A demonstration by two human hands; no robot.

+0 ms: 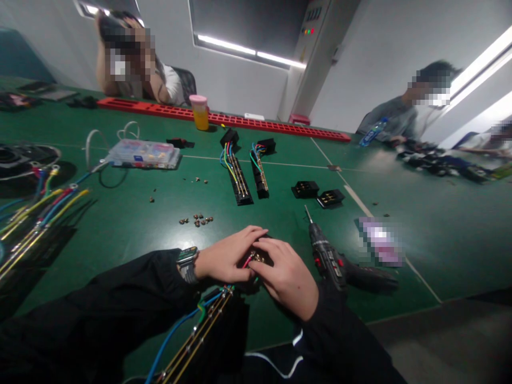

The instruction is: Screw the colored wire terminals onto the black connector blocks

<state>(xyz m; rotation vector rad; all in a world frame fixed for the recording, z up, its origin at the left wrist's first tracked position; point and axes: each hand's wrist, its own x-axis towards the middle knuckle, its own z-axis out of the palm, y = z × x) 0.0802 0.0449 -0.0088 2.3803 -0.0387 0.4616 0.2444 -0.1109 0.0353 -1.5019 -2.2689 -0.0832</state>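
Both hands meet over a small black connector block (258, 258) with brass terminals on the green table (132, 224). My left hand (228, 256) curls round its left side, fingers closed on it. From the right, my right hand (286, 277) pinches at the same block. Coloured wires (192, 333), blue, yellow and green, run from the block back toward me. A wristwatch (187, 262) sits on my left wrist. Several small brass screws (196, 219) lie just beyond my hands.
A black electric screwdriver (332, 258) lies right of my hands. Two wired black strips (240, 178) and two small black blocks (318, 193) lie farther out. A clear parts box (142, 153), a yellow cup (200, 112), a wire bundle (36, 213) at left. Two people sit across the table.
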